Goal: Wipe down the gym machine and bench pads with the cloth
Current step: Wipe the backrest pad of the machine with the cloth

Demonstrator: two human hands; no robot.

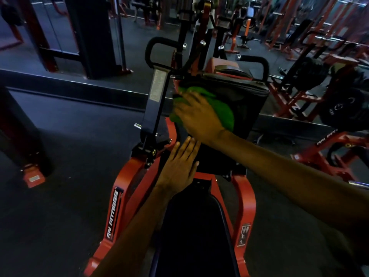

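Observation:
A red-framed gym machine [121,188] stands in front of me with a black upright chest pad [249,100] and a black seat pad [195,226] below it. My right hand [197,116] presses a green cloth [221,108] flat against the left part of the chest pad, fingers spread. My left hand [179,166] lies open with straight fingers against the lower edge of the pad, just above the seat. The cloth is partly hidden under my right hand.
A black lever arm [155,104] with a looped handle [153,45] rises left of the pad; a second handle [263,64] sits on the right. A black column base [30,172] stands on the left floor. Weight plates [345,108] and red racks crowd the right.

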